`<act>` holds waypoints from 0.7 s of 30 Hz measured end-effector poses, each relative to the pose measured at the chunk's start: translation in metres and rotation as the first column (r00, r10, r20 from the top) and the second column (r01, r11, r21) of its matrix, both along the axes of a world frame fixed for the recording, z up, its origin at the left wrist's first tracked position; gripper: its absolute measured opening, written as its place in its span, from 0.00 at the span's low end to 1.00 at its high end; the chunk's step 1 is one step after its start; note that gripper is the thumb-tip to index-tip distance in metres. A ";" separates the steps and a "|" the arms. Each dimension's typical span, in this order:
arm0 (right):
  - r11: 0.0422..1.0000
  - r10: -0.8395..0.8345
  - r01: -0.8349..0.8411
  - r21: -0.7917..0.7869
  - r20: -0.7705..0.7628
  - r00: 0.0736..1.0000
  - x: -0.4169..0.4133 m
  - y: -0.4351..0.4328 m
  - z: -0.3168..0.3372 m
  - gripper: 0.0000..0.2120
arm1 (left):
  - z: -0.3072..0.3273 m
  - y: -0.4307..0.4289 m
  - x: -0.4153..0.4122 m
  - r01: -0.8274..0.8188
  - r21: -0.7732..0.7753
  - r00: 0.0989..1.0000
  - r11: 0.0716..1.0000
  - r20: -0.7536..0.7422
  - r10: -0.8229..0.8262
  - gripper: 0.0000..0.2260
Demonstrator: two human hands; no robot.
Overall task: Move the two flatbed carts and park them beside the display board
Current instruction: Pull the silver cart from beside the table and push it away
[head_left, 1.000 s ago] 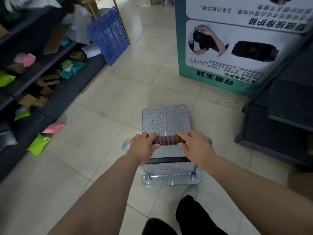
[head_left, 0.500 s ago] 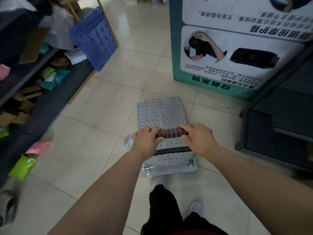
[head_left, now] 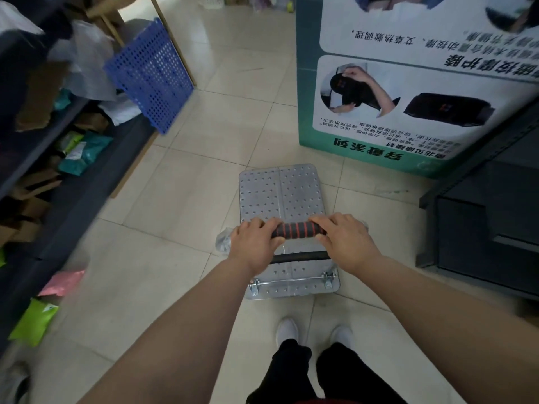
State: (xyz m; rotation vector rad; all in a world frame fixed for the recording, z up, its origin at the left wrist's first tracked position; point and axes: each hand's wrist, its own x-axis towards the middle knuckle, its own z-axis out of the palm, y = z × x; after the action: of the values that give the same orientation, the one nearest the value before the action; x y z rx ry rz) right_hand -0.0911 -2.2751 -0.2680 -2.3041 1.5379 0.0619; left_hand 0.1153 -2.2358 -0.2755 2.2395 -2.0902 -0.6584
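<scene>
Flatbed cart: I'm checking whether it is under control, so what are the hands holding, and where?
Both hands, left and right, grip the silver perforated metal flatbed cart by its push handle, either side of the black-and-red ribbed foam sleeve.
</scene>
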 end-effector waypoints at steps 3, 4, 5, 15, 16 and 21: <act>1.000 0.011 -0.011 -0.026 0.007 1.000 0.005 0.000 -0.001 0.18 | 0.001 -0.001 0.004 -0.006 0.005 1.000 1.000 0.030 0.006 0.17; 1.000 0.012 -0.012 -0.029 0.013 1.000 0.006 0.000 -0.003 0.17 | 0.002 -0.001 0.004 -0.009 0.012 0.999 1.000 0.035 0.008 0.17; 0.999 0.015 -0.015 -0.032 0.019 1.000 0.006 0.001 -0.004 0.17 | 0.002 0.000 0.004 -0.010 0.017 0.999 1.000 0.039 0.010 0.17; 0.999 0.051 -0.050 -0.022 0.053 0.997 0.000 -0.001 -0.007 0.19 | 0.009 0.002 -0.003 -0.054 0.060 0.996 0.997 0.071 0.050 0.19; 0.998 0.064 -0.063 -0.012 0.062 0.996 -0.003 -0.001 -0.006 0.20 | 0.011 0.003 -0.005 -0.062 0.065 0.996 0.996 0.072 0.058 0.19; 0.995 0.095 -0.096 -0.001 0.109 0.989 -0.022 -0.001 0.005 0.24 | 0.027 -0.001 -0.028 -0.117 0.026 0.993 0.993 0.019 0.117 0.23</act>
State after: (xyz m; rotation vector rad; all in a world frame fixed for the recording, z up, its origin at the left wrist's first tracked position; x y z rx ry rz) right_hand -0.1126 -2.2760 -0.2629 -2.3360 1.3730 -0.0361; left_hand 0.0875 -2.2368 -0.2482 2.3685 -1.9497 -0.6669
